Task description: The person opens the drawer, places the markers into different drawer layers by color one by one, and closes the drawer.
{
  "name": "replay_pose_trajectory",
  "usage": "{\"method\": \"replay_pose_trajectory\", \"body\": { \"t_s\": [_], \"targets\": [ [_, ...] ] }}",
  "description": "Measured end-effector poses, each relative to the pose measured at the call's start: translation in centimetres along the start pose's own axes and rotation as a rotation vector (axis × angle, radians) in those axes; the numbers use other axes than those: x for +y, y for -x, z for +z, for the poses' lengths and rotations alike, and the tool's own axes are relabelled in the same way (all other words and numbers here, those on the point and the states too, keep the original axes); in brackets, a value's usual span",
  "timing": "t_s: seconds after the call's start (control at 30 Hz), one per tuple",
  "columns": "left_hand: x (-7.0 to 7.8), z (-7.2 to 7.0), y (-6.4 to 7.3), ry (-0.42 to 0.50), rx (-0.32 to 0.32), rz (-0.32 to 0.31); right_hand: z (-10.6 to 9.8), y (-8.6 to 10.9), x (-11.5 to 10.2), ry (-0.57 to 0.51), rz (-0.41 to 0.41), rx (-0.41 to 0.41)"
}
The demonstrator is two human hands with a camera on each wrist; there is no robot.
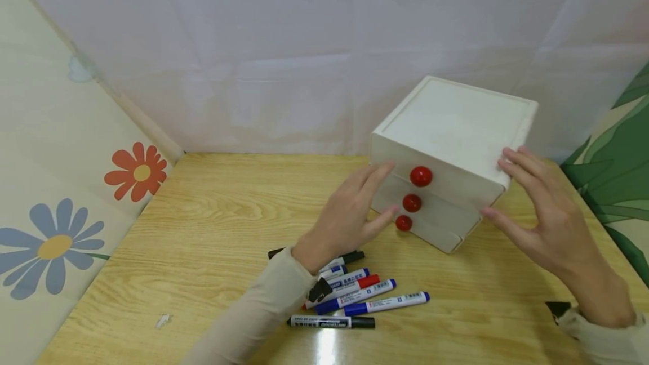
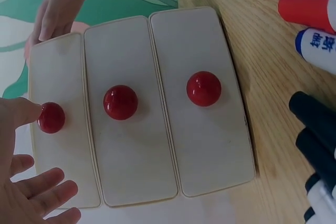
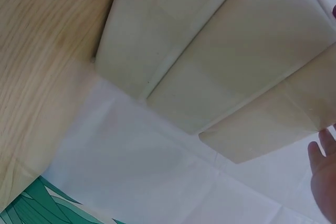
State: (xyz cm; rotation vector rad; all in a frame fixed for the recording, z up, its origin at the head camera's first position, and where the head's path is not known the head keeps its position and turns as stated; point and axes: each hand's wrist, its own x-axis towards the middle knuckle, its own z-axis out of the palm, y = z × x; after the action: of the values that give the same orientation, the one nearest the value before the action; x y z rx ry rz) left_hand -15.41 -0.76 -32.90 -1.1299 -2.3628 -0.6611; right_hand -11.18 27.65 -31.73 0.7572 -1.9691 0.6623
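A white drawer box [image 1: 461, 123] stands on the table, turned at an angle, with three drawer fronts stacked one above another. Each front bears a round knob, the top knob [image 1: 421, 176] being red and glossy like the others. My left hand [image 1: 350, 213] is at the left of the drawer fronts, fingers extended. In the left wrist view its thumb [image 2: 23, 111] overlaps the edge of the top drawer's knob. My right hand [image 1: 555, 216] is at the box's right side, fingertips on the upper right edge, thumb by the front corner. The right wrist view shows its fingertips [image 3: 316, 153] right by the box's edge.
Several whiteboard markers, among them a black-capped marker [image 1: 332, 322] and a blue-capped marker [image 1: 387, 303], lie in front of the box, partly under my left forearm. A small white scrap [image 1: 163, 320] lies on the wooden table [image 1: 218, 201]. A pale cloth [image 1: 284, 61] hangs behind.
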Motion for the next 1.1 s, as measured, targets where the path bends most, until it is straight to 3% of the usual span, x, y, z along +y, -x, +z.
{"method": "replay_pose_trajectory", "body": {
  "t_s": [0.2, 0.5, 0.77, 1.1],
  "targets": [
    [0.3, 0.5, -0.4, 0.015, 0.020, 0.020, -0.2, 0.1, 0.1, -0.004, -0.022, -0.028],
    [0.7, 1.2, -0.9, 0.060, 0.029, -0.002, 0.0, 0.1, 0.2, -0.010, -0.062, -0.036],
    [0.9, 1.4, -1.2, 0.058, 0.055, 0.003, 0.5, -0.4, -0.5, -0.047, -0.093, 0.004],
    [1.0, 1.7, -1.7, 0.077, 0.089, -0.034, 0.5, -0.4, -0.8, -0.037, -0.054, -0.019]
  ]
}}
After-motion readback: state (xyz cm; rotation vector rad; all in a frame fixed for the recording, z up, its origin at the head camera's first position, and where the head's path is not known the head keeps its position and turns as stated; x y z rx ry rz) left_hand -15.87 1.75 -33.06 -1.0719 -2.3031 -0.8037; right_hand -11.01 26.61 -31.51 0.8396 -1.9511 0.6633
